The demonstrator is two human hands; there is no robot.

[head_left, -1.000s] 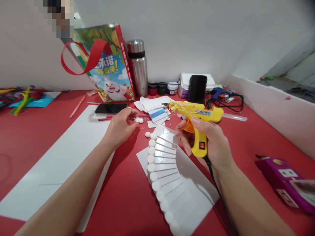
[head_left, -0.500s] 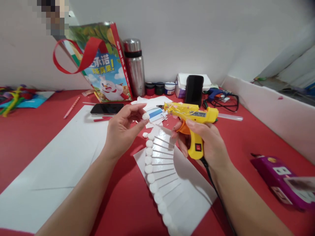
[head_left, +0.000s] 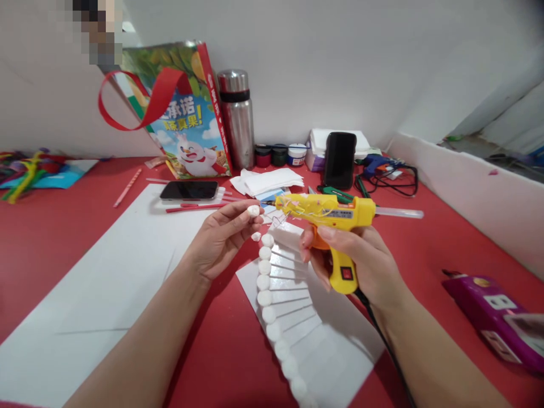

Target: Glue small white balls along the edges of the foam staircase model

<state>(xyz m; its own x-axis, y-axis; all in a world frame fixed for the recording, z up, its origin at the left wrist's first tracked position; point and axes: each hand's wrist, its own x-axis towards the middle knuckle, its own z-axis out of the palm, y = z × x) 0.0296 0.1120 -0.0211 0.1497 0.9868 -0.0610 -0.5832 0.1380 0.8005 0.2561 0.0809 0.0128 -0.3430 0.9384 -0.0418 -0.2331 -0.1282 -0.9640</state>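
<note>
My left hand (head_left: 223,235) pinches a small white foam-like piece (head_left: 253,211) between thumb and fingers. Wrapped around the handle of a yellow hot glue gun (head_left: 325,212) is my right hand (head_left: 361,255), with fingers at the orange trigger. The gun's nozzle points left, close to the white piece; whether they touch I cannot tell. A clear glue stick (head_left: 399,212) juts from its back. Below lies a curved fan of white strips (head_left: 291,283), edged on the left by several round white pieces (head_left: 264,282), over a white sheet (head_left: 361,345). One loose white bit (head_left: 256,236) lies near its top.
A large white board (head_left: 97,306) lies on the red table (head_left: 199,351) at left, with a phone (head_left: 189,190) at its far end. Behind stand a gift bag (head_left: 187,113), a steel flask (head_left: 237,119), paint jars (head_left: 279,154) and a black phone (head_left: 340,160). A purple packet (head_left: 495,317) lies right.
My left hand has turned, bringing the white piece up towards the nozzle. The glue gun has moved slightly left and down, and its tip is now closer to the piece. The view has shifted slightly.
</note>
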